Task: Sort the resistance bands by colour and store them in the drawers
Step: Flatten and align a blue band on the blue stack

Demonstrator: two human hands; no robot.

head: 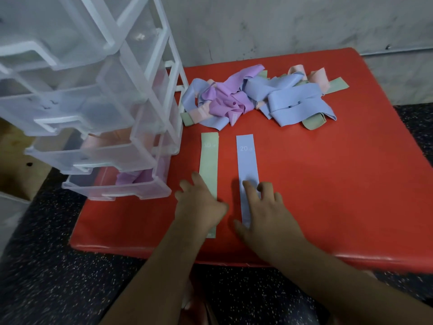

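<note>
Head camera looks down on two resistance bands laid flat, side by side but apart, on a red padded vinyl cushion (pixel 328 184). The pale green flat band (pixel 209 158) lies to the left and bears a faint white "10"; the light blue flat band (pixel 247 160) to its right bears a white "20", with small characters after it too blurred to read. The left hand (pixel 199 205) rests on the near end of the green band with its fingers spread wide. The right hand (pixel 264 212) presses on the near end of the blue band, fingers loosely extended and gripping nothing.

Farther back on the cushion sits a tangled pile of bands (pixel 253 97) in purple, blue, pink and green. At the cushion's left edge stands a clear plastic drawer tower (pixel 93 113), its drawers pulled partly out; pink bands (pixel 105 141) show in one lower drawer and purple bands (pixel 136 178) in the bottom one. Dark speckled flooring (pixel 46 254) surrounds the cushion, and a grey marbled wall (pixel 281 24) rises behind.
</note>
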